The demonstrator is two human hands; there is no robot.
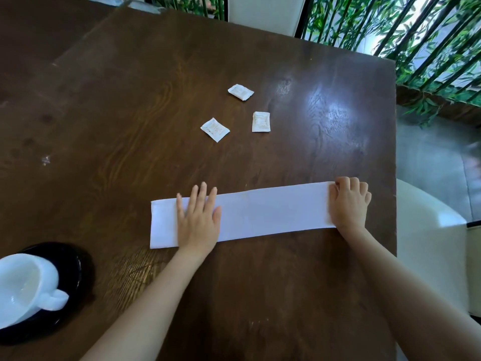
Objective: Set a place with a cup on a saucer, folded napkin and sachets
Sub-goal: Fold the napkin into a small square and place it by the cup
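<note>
A white napkin (270,212), folded into a long strip, lies flat across the dark wooden table (130,113). My left hand (197,217) presses flat on its left part with the fingers spread. My right hand (348,201) is curled over the strip's right end, fingers pinching that edge. Three white sachets (215,129) (261,122) (240,92) lie scattered further back, apart from the napkin. At the near left a white cup (23,285) stands on a black saucer (75,259), its handle pointing right.
The table's right edge (394,178) runs close beside my right hand, with a white chair (429,230) beyond it. Black bars and green bamboo stand at the back right. Another white chair back (265,14) is at the far edge.
</note>
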